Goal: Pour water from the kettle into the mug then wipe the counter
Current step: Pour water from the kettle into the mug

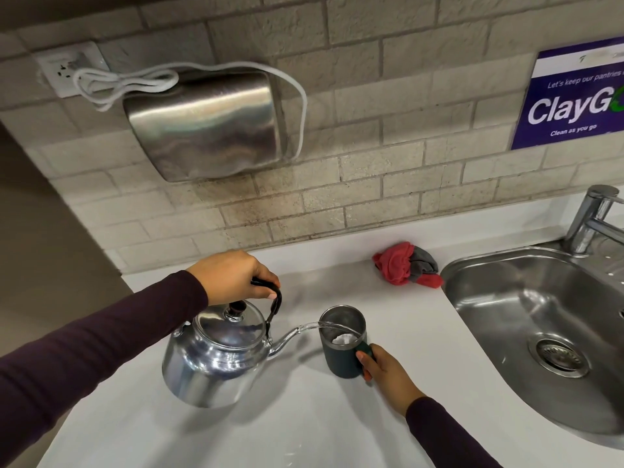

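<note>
Overhead, the left hand (233,276) grips the tilted, likely heavy metal kettle (216,356) by its black top handle, pouring into the mug (342,346) whose handle the right hand (383,369) clasps on the counter (304,427).

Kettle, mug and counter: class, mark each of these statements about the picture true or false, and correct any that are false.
1. The left hand holds the kettle by its black top handle. True.
2. Water is running from the spout into the mug. True.
3. The right hand is wiping the counter with the cloth. False: it holds the mug's handle, and the red and grey cloth lies untouched beside the sink.
4. The mug stands inside the sink. False: it stands on the counter, left of the sink.
5. The kettle's lid is off. False: the lid sits on the kettle.
</note>
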Tool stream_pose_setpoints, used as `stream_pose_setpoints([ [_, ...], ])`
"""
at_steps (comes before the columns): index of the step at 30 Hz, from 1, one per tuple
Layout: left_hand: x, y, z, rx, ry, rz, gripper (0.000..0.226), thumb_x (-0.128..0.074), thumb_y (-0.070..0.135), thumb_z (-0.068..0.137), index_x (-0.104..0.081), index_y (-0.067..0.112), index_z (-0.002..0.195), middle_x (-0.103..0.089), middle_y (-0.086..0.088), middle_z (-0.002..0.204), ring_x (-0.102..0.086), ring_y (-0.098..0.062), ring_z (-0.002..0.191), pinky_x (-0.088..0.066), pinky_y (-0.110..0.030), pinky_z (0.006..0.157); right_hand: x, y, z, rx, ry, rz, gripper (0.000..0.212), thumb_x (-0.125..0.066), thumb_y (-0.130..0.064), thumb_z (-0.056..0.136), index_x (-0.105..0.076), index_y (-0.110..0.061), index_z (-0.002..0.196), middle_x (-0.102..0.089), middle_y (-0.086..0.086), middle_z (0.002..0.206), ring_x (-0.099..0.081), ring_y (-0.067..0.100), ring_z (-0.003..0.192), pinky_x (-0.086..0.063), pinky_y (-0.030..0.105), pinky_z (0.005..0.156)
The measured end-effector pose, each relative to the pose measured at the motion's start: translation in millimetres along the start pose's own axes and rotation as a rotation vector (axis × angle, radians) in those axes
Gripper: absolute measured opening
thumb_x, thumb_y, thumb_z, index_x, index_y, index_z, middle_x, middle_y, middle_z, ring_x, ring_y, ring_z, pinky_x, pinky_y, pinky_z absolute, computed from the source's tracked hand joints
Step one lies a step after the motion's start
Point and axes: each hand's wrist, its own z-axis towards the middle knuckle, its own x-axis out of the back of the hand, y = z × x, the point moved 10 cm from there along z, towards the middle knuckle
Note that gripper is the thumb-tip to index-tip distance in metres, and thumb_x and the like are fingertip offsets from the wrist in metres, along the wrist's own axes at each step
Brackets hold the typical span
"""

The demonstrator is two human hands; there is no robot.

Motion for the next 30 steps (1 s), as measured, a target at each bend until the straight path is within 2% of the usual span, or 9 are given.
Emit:
stream_pose_setpoints([
  [6, -0.6, -4.8, -8.8, 0.06, 0.023, -0.022, 0.022, -0.058, 0.052, 0.08, -0.061, 0.051, 0.102, -0.07, 0.024, 0.083, -0.053, 0.011, 0.062, -0.044, -0.017, 0.059, -0.1, -1.4, -0.1, -0.008, -0.008, -0.003, 0.029, -0.045, -0.03, 0.096, -0.044, -0.023, 0.068, -0.048, 0.001, 0.067, -0.045, 0.015, 0.065, -0.04, 0.023, 0.067],
  [9, -4.4, -13.4, -19.4, 0.122, 0.047, -0.065, 0.023, -0.058, 0.054, 0.08, -0.06, 0.053, 0.102, -0.065, 0.028, 0.077, -0.054, 0.011, 0.064, -0.041, -0.015, 0.057, 0.0, -1.6, 0.1, -0.016, -0.011, -0.014, 0.029, -0.045, -0.03, 0.096, -0.044, -0.023, 0.068, -0.049, 0.001, 0.068, -0.046, 0.014, 0.065, -0.04, 0.022, 0.066],
  [13, -13.9, -25.9, -38.1, 0.205, 0.091, -0.191, 0.022, -0.061, 0.056, 0.077, -0.057, 0.061, 0.098, -0.068, 0.029, 0.08, -0.058, 0.011, 0.07, -0.042, -0.013, 0.059, 2.2, -0.5, -0.1, -0.017, -0.013, -0.036, 0.028, -0.048, -0.03, 0.095, -0.045, -0.024, 0.068, -0.054, -0.002, 0.068, -0.05, 0.011, 0.065, -0.038, 0.02, 0.065],
  [16, -22.5, -32.3, -50.7, 0.243, 0.12, -0.256, 0.023, -0.062, 0.054, 0.077, -0.053, 0.064, 0.095, -0.071, 0.026, 0.089, -0.062, 0.004, 0.075, -0.05, -0.02, 0.068, 3.5, -3.6, -2.1, -0.004, -0.012, -0.041, 0.02, -0.054, -0.029, 0.092, -0.049, -0.025, 0.073, -0.058, -0.006, 0.072, -0.055, 0.01, 0.07, -0.04, 0.02, 0.064],
  [21, -34.0, -52.7, -68.8, 0.286, 0.155, -0.346, 0.02, -0.064, 0.048, 0.08, -0.063, 0.053, 0.099, -0.071, 0.023, 0.101, -0.064, 0.002, 0.085, -0.052, -0.028, 0.081, 30.5, -19.2, -15.5, 0.072, 0.231, -0.054, 0.005, -0.057, -0.027, 0.091, -0.055, -0.023, 0.093, -0.058, -0.001, 0.099, -0.055, 0.019, 0.095, -0.045, 0.011, 0.063],
  [23, -35.2, -64.4, -76.0, 0.298, 0.186, -0.395, 0.02, -0.064, 0.047, 0.08, -0.065, 0.05, 0.1, -0.071, 0.027, 0.098, -0.062, 0.009, 0.075, -0.051, -0.022, 0.073, 45.0, -37.1, -24.7, 0.138, 0.374, -0.184, 0.003, -0.058, -0.023, 0.09, -0.055, -0.024, 0.09, -0.058, -0.003, 0.097, -0.053, 0.019, 0.094, -0.044, 0.023, 0.071],
  [25, -35.8, -77.9, -83.0, 0.308, 0.223, -0.451, 0.021, -0.065, 0.047, 0.079, -0.066, 0.051, 0.099, -0.068, 0.033, 0.093, -0.06, 0.014, 0.068, -0.047, -0.015, 0.068, 47.7, -59.7, -33.8, 0.216, 0.469, -0.284, 0.011, -0.059, -0.015, 0.088, -0.056, -0.024, 0.083, -0.06, -0.005, 0.088, -0.052, 0.017, 0.086, -0.044, 0.035, 0.074],
  [28, -38.5, -102.9, -92.2, 0.333, 0.283, -0.549, 0.021, -0.067, 0.05, 0.075, -0.065, 0.057, 0.094, -0.069, 0.035, 0.095, -0.064, 0.011, 0.085, -0.051, -0.022, 0.082, 32.6, -86.5, -41.8, 0.291, 0.494, -0.319, 0.02, -0.059, -0.011, 0.086, -0.055, -0.028, 0.075, -0.059, -0.007, 0.077, -0.05, 0.012, 0.079, -0.043, 0.036, 0.071],
  [30, -40.8, -122.3, -97.3, 0.347, 0.321, -0.602, 0.019, -0.069, 0.054, 0.071, -0.065, 0.059, 0.089, -0.065, 0.042, 0.087, -0.063, 0.014, 0.084, -0.052, -0.021, 0.083, 17.4, -97.9, -42.3, 0.304, 0.505, -0.319, 0.019, -0.06, -0.012, 0.085, -0.056, -0.026, 0.073, -0.057, -0.007, 0.073, -0.052, 0.016, 0.077, -0.046, 0.04, 0.07],
])
